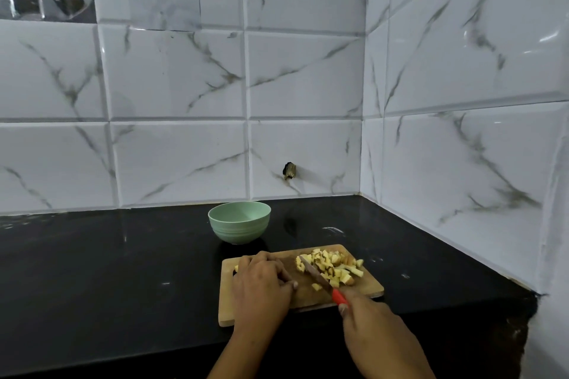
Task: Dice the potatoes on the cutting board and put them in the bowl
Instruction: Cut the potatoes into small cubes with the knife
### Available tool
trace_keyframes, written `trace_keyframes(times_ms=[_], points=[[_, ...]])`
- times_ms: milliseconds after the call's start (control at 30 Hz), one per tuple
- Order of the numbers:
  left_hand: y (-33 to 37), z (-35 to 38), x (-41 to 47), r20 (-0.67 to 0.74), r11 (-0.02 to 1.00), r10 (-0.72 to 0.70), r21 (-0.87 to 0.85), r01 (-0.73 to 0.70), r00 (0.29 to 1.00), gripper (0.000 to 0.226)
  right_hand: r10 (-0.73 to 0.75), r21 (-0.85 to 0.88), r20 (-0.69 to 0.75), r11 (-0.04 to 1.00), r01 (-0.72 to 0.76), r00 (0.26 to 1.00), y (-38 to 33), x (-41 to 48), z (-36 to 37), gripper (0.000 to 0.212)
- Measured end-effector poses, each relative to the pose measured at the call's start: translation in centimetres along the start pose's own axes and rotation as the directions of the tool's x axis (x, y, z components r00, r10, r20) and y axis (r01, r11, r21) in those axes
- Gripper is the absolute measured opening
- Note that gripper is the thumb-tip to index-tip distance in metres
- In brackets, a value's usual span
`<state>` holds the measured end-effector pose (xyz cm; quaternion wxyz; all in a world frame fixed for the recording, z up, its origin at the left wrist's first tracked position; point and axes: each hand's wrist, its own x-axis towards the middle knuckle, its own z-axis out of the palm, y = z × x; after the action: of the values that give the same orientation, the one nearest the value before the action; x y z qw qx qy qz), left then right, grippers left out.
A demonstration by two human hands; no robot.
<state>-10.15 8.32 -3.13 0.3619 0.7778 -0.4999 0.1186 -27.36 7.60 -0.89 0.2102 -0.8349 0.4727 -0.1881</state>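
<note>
My right grip (369,326) is closed around the red handle of the knife (323,281). The blade slants across the cutting board (308,298), its tip in the pile of diced potatoes (334,266) on the board's far right part. My left grip (261,283) lies knuckles-up on the board's left half, fingers curled down; I cannot tell whether anything is under them. The board lies near the front edge of the black bench (107,271). The green bowl (239,221) stands just behind it, toward the back edge.
</note>
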Motion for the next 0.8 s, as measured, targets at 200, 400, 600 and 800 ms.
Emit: trace_keyframes(times_ms=[200, 400, 600, 800], points=[[1.4, 0.6, 2.4, 0.099, 0.998, 0.031, 0.047, -0.035, 0.995, 0.021, -0.022, 0.337, 0.027, 0.941, 0.012, 0.999, 2.0, 1.5, -1.1, 0.018], [0.3, 0.1, 2.1, 0.075, 0.999, 0.038, 0.036, -0.040, 0.996, 0.027, -0.032, 0.379, 0.102, 0.925, -0.009, 0.994, 1.6, 0.9, -0.8, 0.018], [-2.3, -1.4, 1.2, 0.020, 0.989, -0.119, 0.092, 0.116, 0.993, 0.021, -0.047, 0.266, 0.090, 0.964, 0.021, 0.995, 1.2, 0.8, 0.0, 0.016], [-2.8, -1.7, 1.1, 0.077, 0.989, -0.137, 0.064, 0.132, 0.988, 0.023, -0.040, 0.228, 0.026, 0.973, 0.033, 0.999, 2.0, 1.4, -0.3, 0.013]])
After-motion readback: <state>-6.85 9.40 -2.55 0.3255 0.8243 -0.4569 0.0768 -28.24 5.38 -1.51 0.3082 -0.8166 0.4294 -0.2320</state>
